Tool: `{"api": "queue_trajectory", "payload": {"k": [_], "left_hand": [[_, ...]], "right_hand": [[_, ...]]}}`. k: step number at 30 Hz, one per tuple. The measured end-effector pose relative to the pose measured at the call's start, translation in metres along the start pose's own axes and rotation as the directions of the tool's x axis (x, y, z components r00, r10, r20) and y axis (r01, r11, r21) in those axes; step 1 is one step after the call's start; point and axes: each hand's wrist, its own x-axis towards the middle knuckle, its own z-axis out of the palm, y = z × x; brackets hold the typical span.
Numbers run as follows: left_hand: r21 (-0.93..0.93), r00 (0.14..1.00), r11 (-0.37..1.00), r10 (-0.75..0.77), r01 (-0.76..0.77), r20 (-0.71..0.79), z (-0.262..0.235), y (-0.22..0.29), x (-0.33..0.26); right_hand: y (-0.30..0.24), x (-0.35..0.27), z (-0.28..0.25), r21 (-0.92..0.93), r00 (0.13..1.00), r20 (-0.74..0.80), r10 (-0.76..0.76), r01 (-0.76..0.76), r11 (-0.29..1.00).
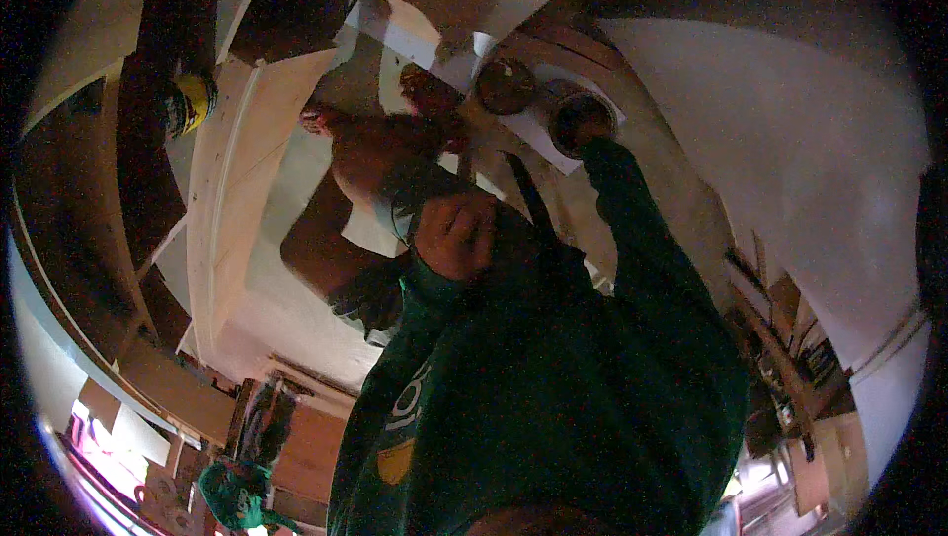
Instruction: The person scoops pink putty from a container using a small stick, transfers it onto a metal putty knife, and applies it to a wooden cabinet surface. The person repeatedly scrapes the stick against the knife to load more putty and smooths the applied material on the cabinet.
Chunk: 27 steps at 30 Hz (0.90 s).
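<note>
My right hand (pixel 591 128) reaches from a dark green sleeve to the mouth of a round, dark-filled container (pixel 567 146). Its fingers are lost in the shadow there. Left of that container is a round brownish lid or bowl (pixel 506 85), and a pale sheet (pixel 538 136) lies under the container. Near my chest, my left hand (pixel 457 233) is closed with its fingers curled. What it holds, if anything, is too dark to make out. A dark, narrow strip (pixel 526 190) shows between my left hand and the container.
Bare bent legs (pixel 321 225) and a foot (pixel 316 120) occupy the floor at left. Beyond them runs a pale wooden board (pixel 242 170), with a yellow-and-black tin (pixel 191 104) behind. A white wall (pixel 780 141) rises at right. Another person in green (pixel 235 492) is at lower left.
</note>
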Motion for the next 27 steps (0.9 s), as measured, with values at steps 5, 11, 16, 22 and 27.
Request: {"api": "queue_trajectory", "payload": {"k": [5, 11, 16, 22, 27], "left_hand": [[0.021, 0.999, 0.999, -0.026, 0.026, -0.019, -0.007, -0.002, 0.000], [0.076, 0.985, 0.984, -0.166, 0.162, 0.048, -0.016, 0.005, -0.003], [0.048, 0.991, 0.989, -0.136, 0.137, -0.012, -0.012, 0.001, -0.007], [0.039, 0.993, 0.992, -0.119, 0.119, 0.007, -0.014, 0.005, 0.001], [0.063, 0.992, 0.990, -0.130, 0.130, -0.003, -0.008, 0.005, -0.006]], "right_hand": [[0.002, 0.021, 0.030, 0.010, 0.999, 0.019, -0.042, 0.042, 0.999], [0.008, 0.032, 0.042, 0.006, 0.997, 0.031, -0.077, 0.077, 0.997], [0.004, 0.036, 0.047, 0.022, 0.996, 0.025, -0.090, 0.089, 0.996], [-0.027, 0.037, 0.043, 0.034, 0.991, 0.013, -0.131, 0.131, 0.991], [-0.049, 0.031, 0.028, 0.038, 0.985, -0.014, -0.171, 0.172, 0.984]]}}
